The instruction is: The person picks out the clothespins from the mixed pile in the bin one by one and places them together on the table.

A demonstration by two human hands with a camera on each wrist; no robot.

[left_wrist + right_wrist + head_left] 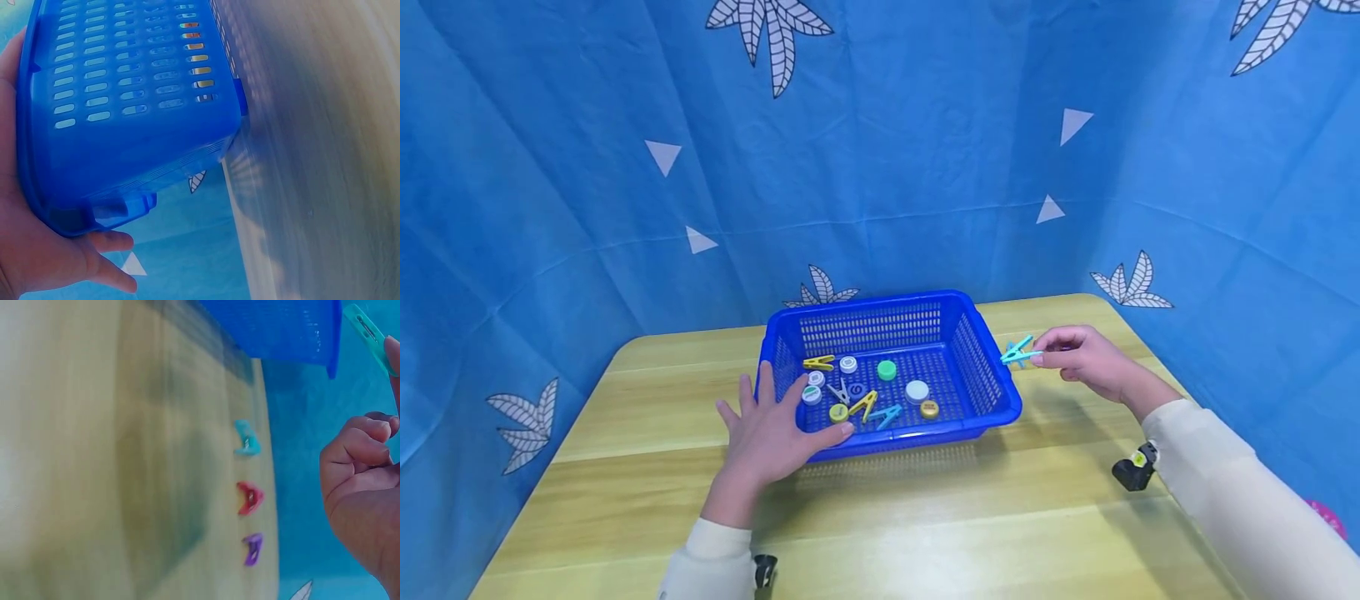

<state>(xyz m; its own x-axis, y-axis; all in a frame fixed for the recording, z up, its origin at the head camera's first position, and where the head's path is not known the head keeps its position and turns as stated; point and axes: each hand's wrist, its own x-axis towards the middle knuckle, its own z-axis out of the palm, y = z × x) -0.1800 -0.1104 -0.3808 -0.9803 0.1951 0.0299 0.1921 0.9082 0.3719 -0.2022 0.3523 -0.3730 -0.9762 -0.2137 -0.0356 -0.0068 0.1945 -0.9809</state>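
The right hand (1082,362) is pinching a teal clip (374,347) by one end, thumb and fingertip closing on it while the other fingers are curling inward. The clip is sitting just beside the right rim of the basket (940,431); whether it is touching, I cannot tell. It is looking like light, stiff, smooth plastic with a small wire spring, unlikely to break, but probably prone to twisting in so small a pinch. Gripping its flat sides near the spring would be steadier; squeezing both legs would be spreading its mouth.

The left hand (767,437) is resting on the basket's front left corner, fingers spreading apart. The basket is seeming light and a little flexible, so its rim corners are offering the best hold.

Right of the basket, a blue clip (248,440), a red clip (250,498) and a purple clip (253,550) are lying in a row, blue nearest. Inside the basket, bottle caps and more clips are lying loose.
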